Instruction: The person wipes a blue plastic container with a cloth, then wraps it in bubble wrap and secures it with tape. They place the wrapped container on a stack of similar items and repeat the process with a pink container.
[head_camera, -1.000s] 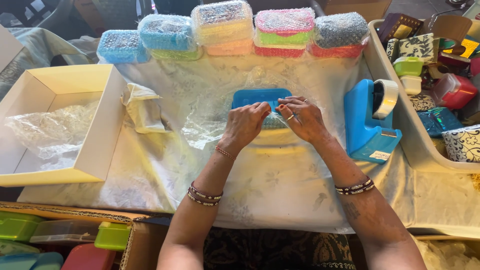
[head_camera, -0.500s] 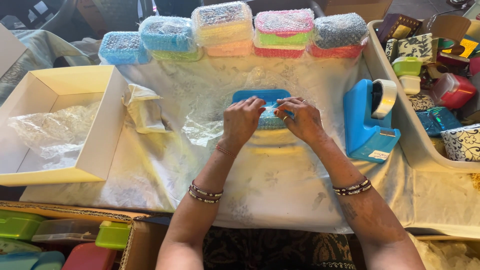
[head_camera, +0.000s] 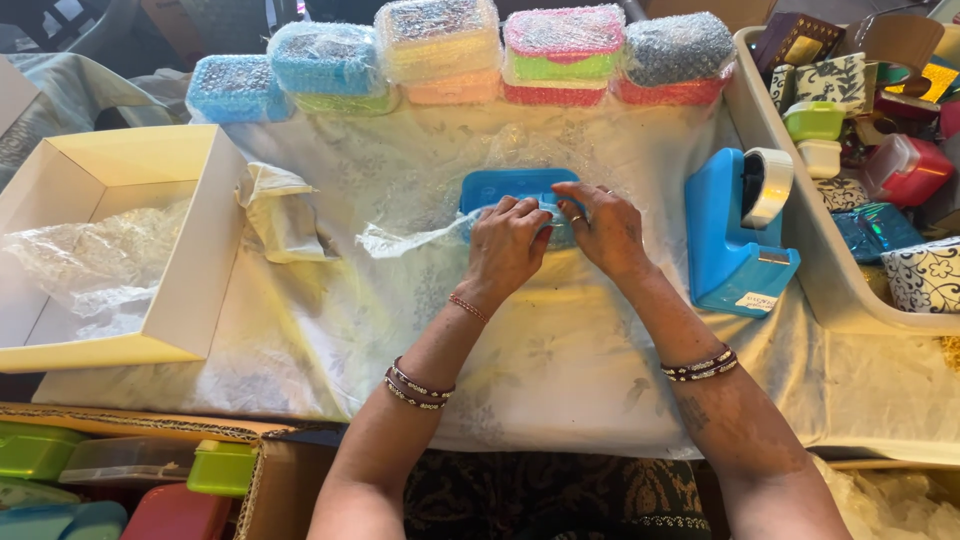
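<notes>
Loose bubble wrap (head_camera: 420, 238) trails off left of the hands. Left hand (head_camera: 508, 245) and right hand (head_camera: 605, 225) both press wrap onto the blue box (head_camera: 512, 188) right under the fingers. Tape dispenser (head_camera: 735, 235) sits off to the right; letting go to grab it could let the wrap spring open.

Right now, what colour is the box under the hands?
Blue. The box, half under clear wrap, shows best in the head view, beneath both hands.

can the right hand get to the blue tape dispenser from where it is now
Probably yes. The right hand rests on the blue container it is wrapping, and the blue tape dispenser stands just to its right on the same cloth-covered table, with only bare cloth between them. It would have to let go of the wrap first.
</notes>
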